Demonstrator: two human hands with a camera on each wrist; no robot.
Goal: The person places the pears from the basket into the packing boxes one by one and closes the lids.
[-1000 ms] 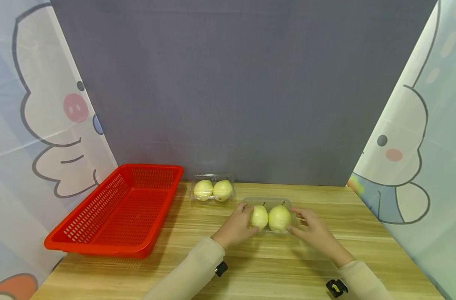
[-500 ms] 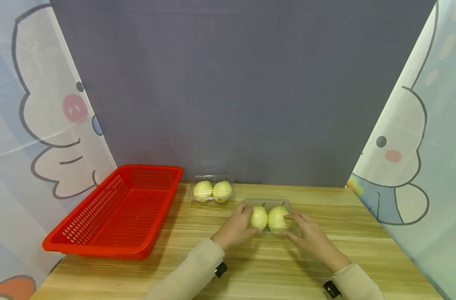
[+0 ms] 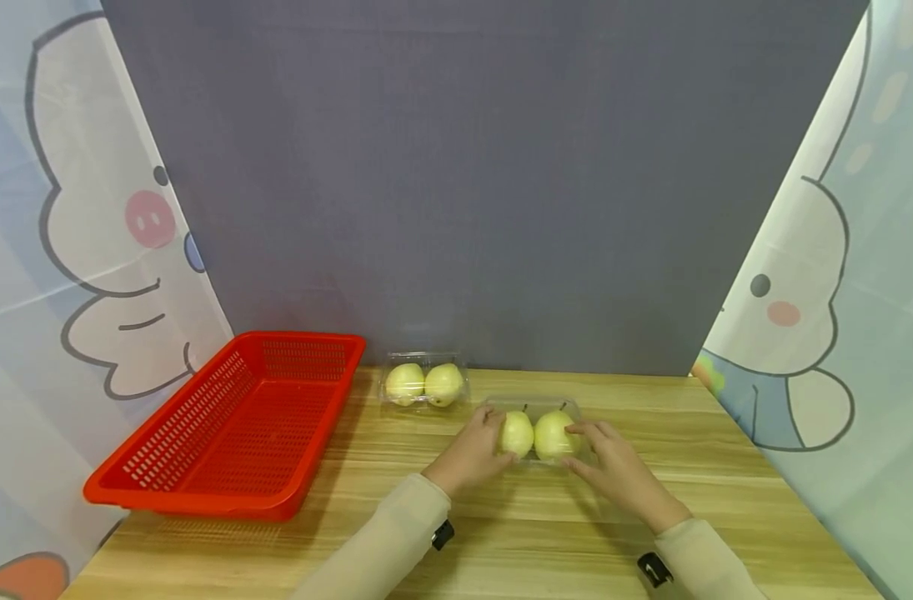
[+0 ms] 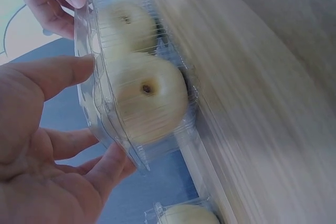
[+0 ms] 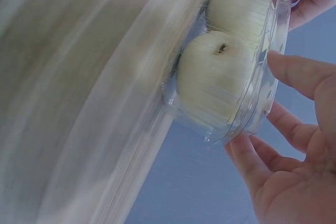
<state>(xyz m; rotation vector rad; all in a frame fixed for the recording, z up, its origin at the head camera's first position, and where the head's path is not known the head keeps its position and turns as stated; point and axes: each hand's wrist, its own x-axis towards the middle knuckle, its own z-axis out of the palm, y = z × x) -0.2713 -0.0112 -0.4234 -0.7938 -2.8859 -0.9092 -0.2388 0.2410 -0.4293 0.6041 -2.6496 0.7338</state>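
In the head view, a clear plastic clamshell box (image 3: 539,403) sits on the table with two pale yellow-green pears (image 3: 552,436) inside. My left hand (image 3: 473,448) holds its left end, thumb in front and fingers towards the back. At the right end, my right hand (image 3: 612,467) rests thumb and fingers on the box's edge. The left wrist view shows the left thumb and fingers around the rim of the box (image 4: 173,153). Seen from the right wrist, the right thumb touches the rim and the fingers lie at the corner of the box (image 5: 194,121).
A second clear box with two pears (image 3: 443,384) stands behind and to the left, near the dark backdrop (image 3: 456,183). A red perforated plastic basket (image 3: 276,433) with nothing in it occupies the table's left side. Printed cloth screens flank the wooden table (image 3: 674,417).
My right hand has shifted slightly left along the box's right end, its fingers now over the edge near the right pear. The left hand stays in place.
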